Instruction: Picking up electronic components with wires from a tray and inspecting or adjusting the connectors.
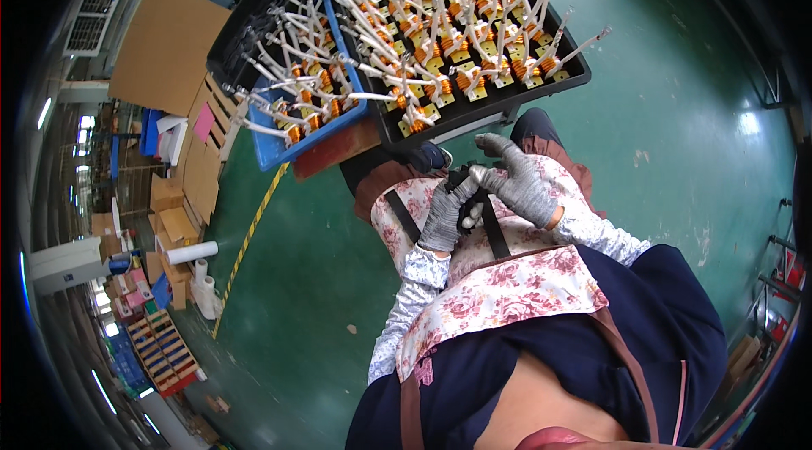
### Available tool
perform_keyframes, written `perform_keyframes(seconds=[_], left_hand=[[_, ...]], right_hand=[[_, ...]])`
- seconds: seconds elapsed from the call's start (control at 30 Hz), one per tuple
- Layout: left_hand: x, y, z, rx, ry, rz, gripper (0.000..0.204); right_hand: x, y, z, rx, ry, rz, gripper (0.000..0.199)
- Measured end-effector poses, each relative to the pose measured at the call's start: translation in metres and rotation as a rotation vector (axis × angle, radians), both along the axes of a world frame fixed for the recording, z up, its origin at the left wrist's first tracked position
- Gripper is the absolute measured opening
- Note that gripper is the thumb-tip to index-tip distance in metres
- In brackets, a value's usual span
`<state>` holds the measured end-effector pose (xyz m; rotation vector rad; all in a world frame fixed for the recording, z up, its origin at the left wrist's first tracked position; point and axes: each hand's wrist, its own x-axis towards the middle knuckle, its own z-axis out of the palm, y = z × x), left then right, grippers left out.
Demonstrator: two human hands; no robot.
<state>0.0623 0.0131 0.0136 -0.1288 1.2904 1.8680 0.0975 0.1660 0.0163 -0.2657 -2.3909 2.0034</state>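
A: Status on the part in hand?
B: Small black part (468, 206), held over the lap, between the hands. Not in a tray yet. Left hand in a grey knit glove (444, 217) is curled round it, clamped as far as I can see. Right hand in a matching grey glove (523, 189): thumb side touches the left fingers, other fingers reach out past them. Can't tell if it pinches the part.

A: How far along?
B: My read: mid-handling on this one. Beyond the knees, orange copper-wound coils with white leads (468, 82) fill much of the big black plastic tray (541, 95); more sit in the narrow blue plastic tray (271, 152). Can't judge whether those are finished, or how many remain.

A: Edges, room?
B: Black tray's near wall is just past the knees; tightest limit forward. Leads stick up and over the rims, could snag a sleeve. Black straps (496, 230) on the pink-floral apron (524, 293) are right by the hands. Green floor (296, 281) runs either side of the lap, striped yellow-black tape (249, 243) off left. Sideways looks roomier than forward.
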Motion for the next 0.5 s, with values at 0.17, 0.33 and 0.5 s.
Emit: perform_keyframes(seconds=[0.17,0.33,0.5], left_hand=[[-0.009,0.019,0.002,-0.080,0.101,-0.063,0.033],[-0.021,0.029,0.011,-0.002,-0.025,-0.046,0.032],[-0.025,0.031,-0.001,0.055,-0.121,-0.072,0.022]], right_hand=[[0.006,0.007,0.020,-0.262,-0.109,0.001,0.032],[0.001,0.067,0.072,0.040,0.299,-0.283,0.019],[-0.018,0.151,0.124,1.142,0.392,-0.470,0.024]])
